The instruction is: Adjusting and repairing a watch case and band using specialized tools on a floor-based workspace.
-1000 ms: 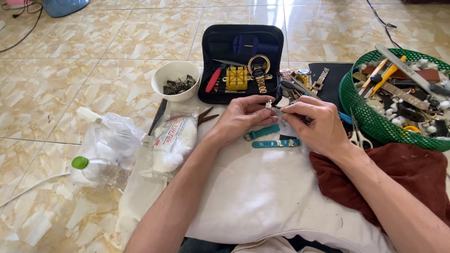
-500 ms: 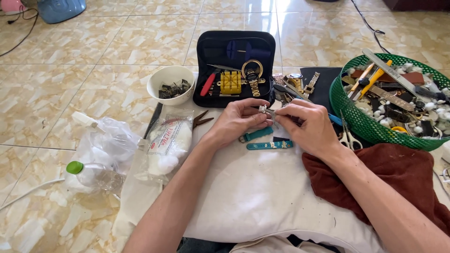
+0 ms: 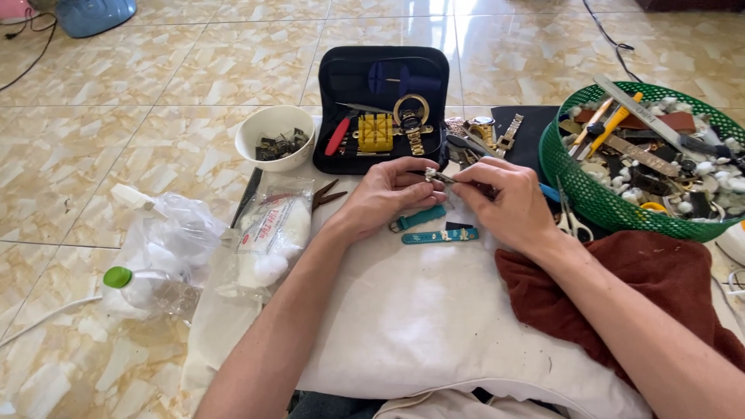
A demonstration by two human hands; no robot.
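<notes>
Both hands met over the white cloth [image 3: 403, 326], pinching one small metal piece [image 3: 436, 177] between them — too small to name more closely. The left hand [image 3: 388, 198] had its thumb and forefinger closed narrowly on the piece's left end, the other fingers curled under. The right hand [image 3: 504, 206] gripped a thin tool whose tip reached the piece; its fingers were folded tight around the tool, so the tool's kind could not be told.

Compared with the frame half a second before, the hands held the same pose and the same grip; the piece stayed between the fingertips. Only the view had shifted a little, so that the hands sat slightly lower and more central.

Just below the fingertips, on the cloth, lay two teal watch straps [image 3: 438, 234], one slanted, one nearly level — neither touched. Just beyond the fingers stood the open dark tool case [image 3: 388, 77] with a yellow holder block [image 3: 375, 132] and a gold watch [image 3: 411, 116] in it. To the left of the left hand's knuckles sat a white bowl [image 3: 273, 136] of small dark parts. To the right of the right hand, close by its wrist, was the green mesh basket [image 3: 590, 194] heaped with tools, with scissors [image 3: 570, 221] lying against its wall.
</notes>
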